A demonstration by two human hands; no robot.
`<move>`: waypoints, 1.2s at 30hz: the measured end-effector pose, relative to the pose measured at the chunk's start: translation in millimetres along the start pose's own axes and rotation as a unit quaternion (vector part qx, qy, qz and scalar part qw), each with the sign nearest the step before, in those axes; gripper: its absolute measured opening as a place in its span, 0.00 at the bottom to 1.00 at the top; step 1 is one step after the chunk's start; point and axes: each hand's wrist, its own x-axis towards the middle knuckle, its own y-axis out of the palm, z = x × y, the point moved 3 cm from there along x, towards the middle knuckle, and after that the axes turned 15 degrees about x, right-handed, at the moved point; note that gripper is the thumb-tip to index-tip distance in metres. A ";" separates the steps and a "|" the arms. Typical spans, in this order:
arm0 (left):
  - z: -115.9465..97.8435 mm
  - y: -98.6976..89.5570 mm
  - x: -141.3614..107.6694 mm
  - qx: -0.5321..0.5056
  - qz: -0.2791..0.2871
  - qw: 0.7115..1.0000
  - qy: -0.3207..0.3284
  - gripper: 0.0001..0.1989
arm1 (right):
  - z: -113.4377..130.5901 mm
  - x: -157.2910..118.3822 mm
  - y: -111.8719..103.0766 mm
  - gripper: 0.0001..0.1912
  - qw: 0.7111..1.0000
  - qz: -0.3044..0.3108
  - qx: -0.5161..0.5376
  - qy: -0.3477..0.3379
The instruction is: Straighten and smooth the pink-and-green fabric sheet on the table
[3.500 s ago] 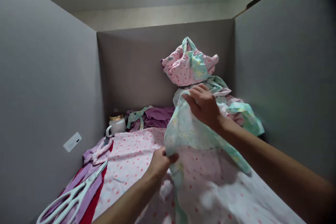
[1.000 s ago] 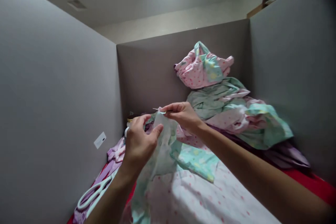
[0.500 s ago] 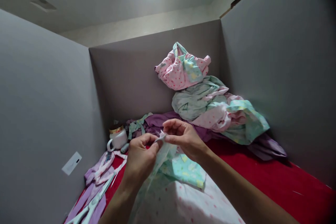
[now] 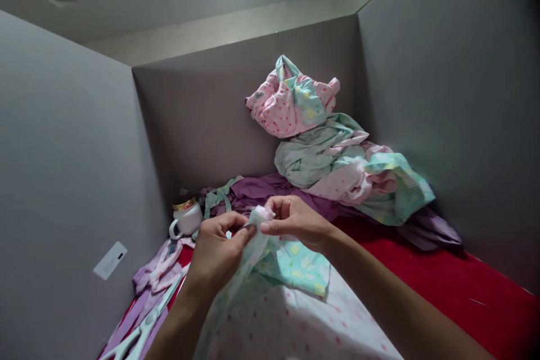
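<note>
The cloth point(image 4: 304, 326) is in the middle, close to the person. It is pale green at the top and white with red dots lower down. The top is held up by both hands, and the rest hangs down and spreads out below, maybe so its weight rests on something.

The left hand point(image 4: 221, 250) has its thumb and finger pinched on the green edge. The right hand point(image 4: 299, 222) nips the bunched tip. The hands are close, maybe because the bit they hold is small. A brighter green flap point(image 4: 301, 270) with yellow spots lies just past them.

The scissors point(image 4: 147, 320) lie on purple strips point(image 4: 129, 320) to the left, where an arm could reach them. The white cup point(image 4: 188, 219) with a gold rim stands upright near the left wall point(image 4: 71, 180). Behind is purple cloth point(image 4: 268, 185). The big heap point(image 4: 312, 160) leans back on the right, maybe propped by the back wall point(image 4: 211, 107). A red cover point(image 4: 422, 270) lies under things.
</note>
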 end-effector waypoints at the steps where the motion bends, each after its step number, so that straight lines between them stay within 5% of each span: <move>1: 0.4 0.0 0.7 -0.002 0.000 1.000 -0.006 0.10 | -0.3 0.7 -0.6 0.21 1.000 -0.001 0.006 -0.003; 14: 6.7 1.0 4.5 -0.066 0.000 0.997 -0.040 0.12 | -3.0 0.8 1.5 0.19 1.000 -0.022 -0.012 -0.008; 20: 4.6 -2.5 3.6 -0.017 -0.026 1.000 0.004 0.15 | 0.2 -1.8 9.5 0.15 0.998 -0.020 -0.041 -0.050; 27: 5.0 0.8 3.8 -0.084 0.022 0.996 0.032 0.09 | 5.9 -3.9 10.2 0.14 0.986 -0.012 -0.123 -0.112; 36: -5.7 -4.3 -2.6 -0.076 -0.039 0.994 0.067 0.08 | 5.7 -5.7 7.8 0.15 0.963 -0.029 -0.219 -0.153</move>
